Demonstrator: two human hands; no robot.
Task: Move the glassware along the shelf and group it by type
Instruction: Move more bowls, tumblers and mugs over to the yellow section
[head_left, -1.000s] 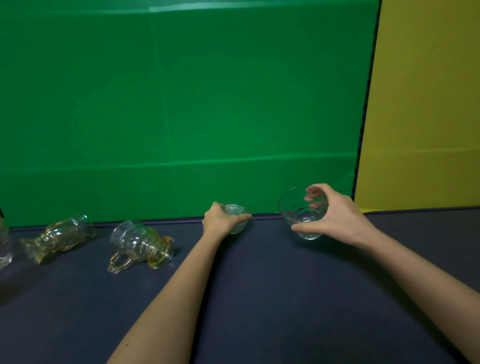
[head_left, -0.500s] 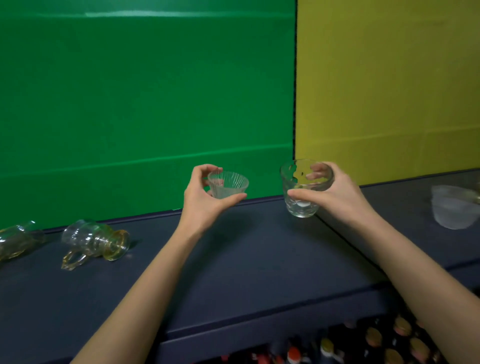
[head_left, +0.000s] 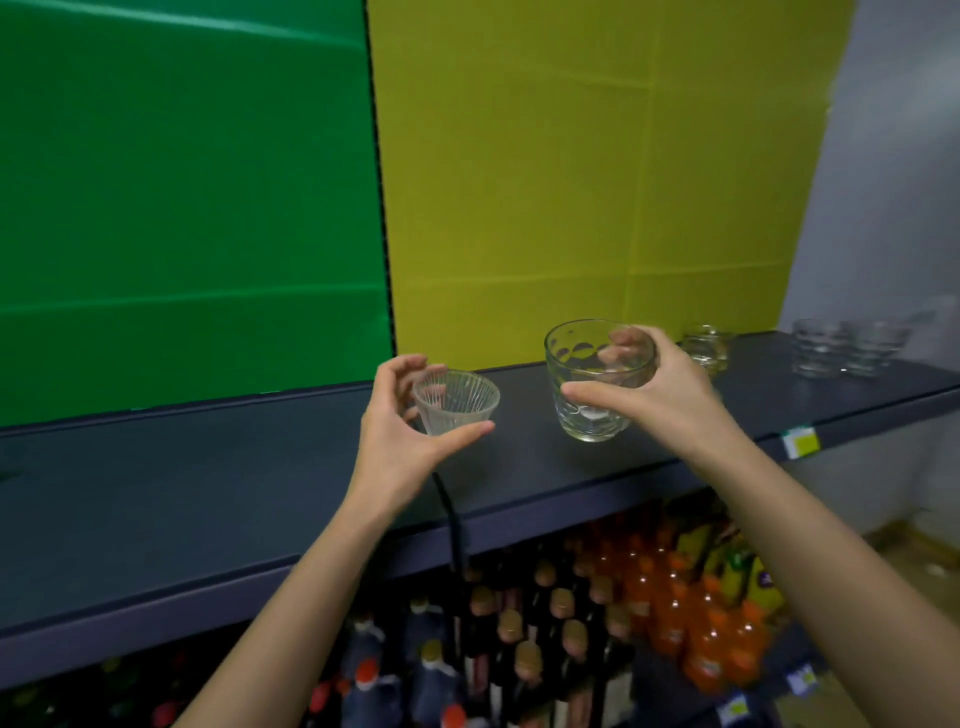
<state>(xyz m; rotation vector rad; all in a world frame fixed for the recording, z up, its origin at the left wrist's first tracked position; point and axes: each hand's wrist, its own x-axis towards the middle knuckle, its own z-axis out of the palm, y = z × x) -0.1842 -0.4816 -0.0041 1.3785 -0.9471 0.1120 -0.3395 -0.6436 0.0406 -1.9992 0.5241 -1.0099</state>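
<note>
Glass in both grips: your left hand (head_left: 402, 441) pinches the ribbed cup (head_left: 457, 408), your right hand (head_left: 657, 397) wraps the tumbler (head_left: 597, 382); lower each gently onto the shelf (head_left: 208, 493).

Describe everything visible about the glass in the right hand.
The tumbler is clear glass, wide-mouthed, with round dimples pressed into its wall and a thick base. It looks empty and nearly upright, held above the dark shelf. The right hand wraps its right side, thumb across the front, fingers showing through the glass behind.
</note>
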